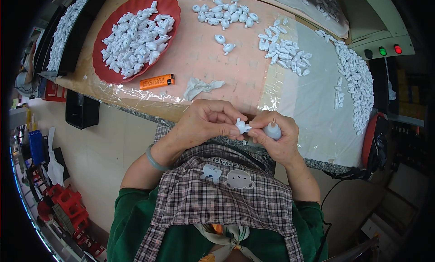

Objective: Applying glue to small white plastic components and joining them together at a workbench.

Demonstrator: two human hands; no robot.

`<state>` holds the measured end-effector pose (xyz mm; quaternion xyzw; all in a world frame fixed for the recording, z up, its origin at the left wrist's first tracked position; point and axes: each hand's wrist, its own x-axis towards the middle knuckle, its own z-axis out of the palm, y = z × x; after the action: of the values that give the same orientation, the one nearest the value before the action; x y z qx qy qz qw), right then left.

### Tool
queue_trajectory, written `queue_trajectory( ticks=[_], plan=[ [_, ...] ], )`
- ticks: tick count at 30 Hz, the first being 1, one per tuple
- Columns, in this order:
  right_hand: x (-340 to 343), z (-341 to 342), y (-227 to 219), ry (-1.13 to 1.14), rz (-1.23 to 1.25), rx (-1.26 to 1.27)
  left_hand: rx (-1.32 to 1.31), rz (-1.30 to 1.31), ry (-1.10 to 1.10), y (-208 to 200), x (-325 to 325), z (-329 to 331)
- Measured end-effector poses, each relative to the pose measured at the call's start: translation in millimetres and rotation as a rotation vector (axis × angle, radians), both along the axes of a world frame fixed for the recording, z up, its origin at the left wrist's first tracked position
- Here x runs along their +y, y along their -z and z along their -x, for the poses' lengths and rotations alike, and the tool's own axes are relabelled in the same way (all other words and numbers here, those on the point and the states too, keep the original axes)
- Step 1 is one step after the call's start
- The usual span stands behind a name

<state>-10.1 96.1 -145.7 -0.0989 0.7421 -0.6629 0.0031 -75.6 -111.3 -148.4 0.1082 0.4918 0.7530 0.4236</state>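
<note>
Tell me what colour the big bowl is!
The bowl is red, seen best in the head view.

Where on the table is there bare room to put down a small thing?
Two patches look free: the pink sheet between the crumpled tissue and the pile of slim pieces, and the pale sheet between the right hand and the curved heap. The red plate is crowded.

Room beyond fingers (pixel 223 128) over pink sheet (pixel 242 81); tissue (pixel 201 87), lighter (pixel 157 81) block left.
</note>
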Motion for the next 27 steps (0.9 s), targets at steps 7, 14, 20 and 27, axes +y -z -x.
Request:
queue_trajectory(
  ticks=[7, 14, 20, 27],
  plan=[
    [-1.8, -5.6, 2.3, -0.061, 0.003, 0.061, 0.051, 0.003, 0.025, 1.4, -2.7, -2.9],
    [-2.3, -6.7, 4.1, -0.067, 0.006, 0.065, 0.051, 0.047, 0.036, 1.3, -3.7, -4.0],
    [-2.1, -6.2, 5.0, -0.063, -0.019, 0.076, 0.072, 0.063, 0.036, 1.3, -2.9, -4.6],
    [-1.9, -6.7, 6.9, -0.060, -0.004, 0.045, 0.040, 0.068, 0.040, 2.8, -2.6, -4.6]
  ],
)
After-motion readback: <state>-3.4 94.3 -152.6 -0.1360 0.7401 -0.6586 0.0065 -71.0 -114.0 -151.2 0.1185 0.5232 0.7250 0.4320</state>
